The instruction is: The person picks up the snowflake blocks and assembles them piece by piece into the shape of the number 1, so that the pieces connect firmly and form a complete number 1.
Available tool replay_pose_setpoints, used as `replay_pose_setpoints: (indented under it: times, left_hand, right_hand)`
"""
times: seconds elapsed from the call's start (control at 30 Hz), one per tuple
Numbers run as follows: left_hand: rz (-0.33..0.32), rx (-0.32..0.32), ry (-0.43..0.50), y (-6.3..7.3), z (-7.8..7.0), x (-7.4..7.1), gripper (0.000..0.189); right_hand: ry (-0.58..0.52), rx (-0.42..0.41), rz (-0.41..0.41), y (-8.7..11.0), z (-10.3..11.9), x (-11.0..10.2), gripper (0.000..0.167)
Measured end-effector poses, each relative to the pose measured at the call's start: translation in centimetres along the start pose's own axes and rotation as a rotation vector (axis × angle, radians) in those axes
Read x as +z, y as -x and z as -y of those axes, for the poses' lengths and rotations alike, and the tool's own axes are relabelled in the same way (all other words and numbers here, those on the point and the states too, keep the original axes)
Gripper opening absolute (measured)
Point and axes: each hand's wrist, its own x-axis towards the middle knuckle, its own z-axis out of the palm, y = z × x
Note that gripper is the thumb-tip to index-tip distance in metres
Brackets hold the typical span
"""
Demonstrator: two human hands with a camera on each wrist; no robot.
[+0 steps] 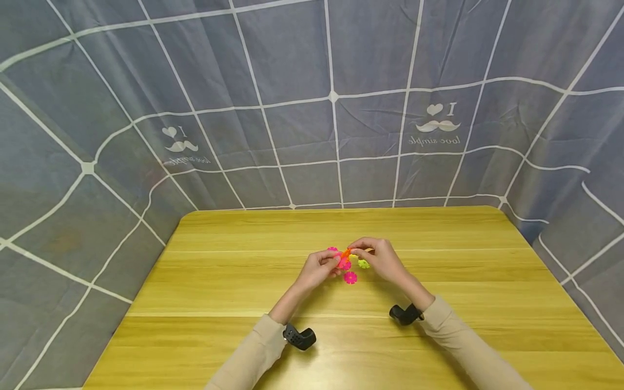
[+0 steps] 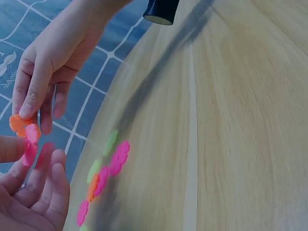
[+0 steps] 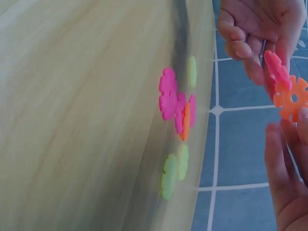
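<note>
My left hand (image 1: pixel 319 269) pinches a pink notched plastic disc (image 2: pixel 31 147) between thumb and fingers. An orange notched disc (image 3: pixel 292 98), with a small hole in its middle, is gripped by the fingertips of my right hand (image 1: pixel 382 260). The two discs meet edge to edge at an angle, held up above the table. Whether their slots are fitted into each other, I cannot tell. Below the hands lie loose discs of the same kind: a pink one (image 1: pixel 350 278) nearest me, a yellow-green one (image 1: pixel 363 264) under the right hand, and others partly hidden by the hands.
The wooden table (image 1: pixel 219 281) reaches back to a grey curtain (image 1: pixel 297 135) with white grid lines. In the right wrist view, another orange disc (image 3: pixel 186 122) lies among pink discs, with yellow-green discs (image 3: pixel 168 177) alongside. A black wrist camera (image 1: pixel 300 337) sits on the left forearm.
</note>
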Motion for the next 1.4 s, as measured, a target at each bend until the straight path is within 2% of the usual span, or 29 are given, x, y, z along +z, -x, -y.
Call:
replay_pose_setpoints:
  times: [0.2, 0.37, 0.43, 0.57, 0.73, 0.93, 1.4]
  left_hand:
    - [-0.001, 0.086, -0.023, 0.4, -0.3, -0.2, 0.031]
    - [-0.009, 0.144, -0.110, 1.6, -2.1, -0.2, 0.029]
    - [-0.035, 0.151, -0.141, 2.1, -2.9, -0.2, 0.029]
    - [-0.072, 0.148, -0.153, 2.7, -3.5, -0.1, 0.025]
    - [-0.091, 0.127, -0.130, 2.7, -3.3, -0.2, 0.019]
    - [-0.149, 0.108, -0.104, 2.5, -2.8, -0.5, 0.016]
    - [-0.205, 0.141, -0.129, 2.8, -2.4, -0.8, 0.015]
  right_hand:
    - [0.077, 0.000, -0.040, -0.1, -0.1, 0.3, 0.011]
    - [0.080, 0.007, -0.043, -0.1, 0.2, 0.5, 0.011]
    - [0.075, 0.011, -0.043, 0.0, 0.4, 0.7, 0.011]
    - [0.074, 0.026, -0.047, 0.0, 0.8, 1.2, 0.010]
    - [0.079, 0.046, -0.047, 0.1, 1.0, 1.6, 0.009]
    - [0.121, 0.056, -0.061, 0.2, 0.4, 1.3, 0.014]
    - [0.215, 0.251, 0.017, 0.8, -1.8, -0.2, 0.022]
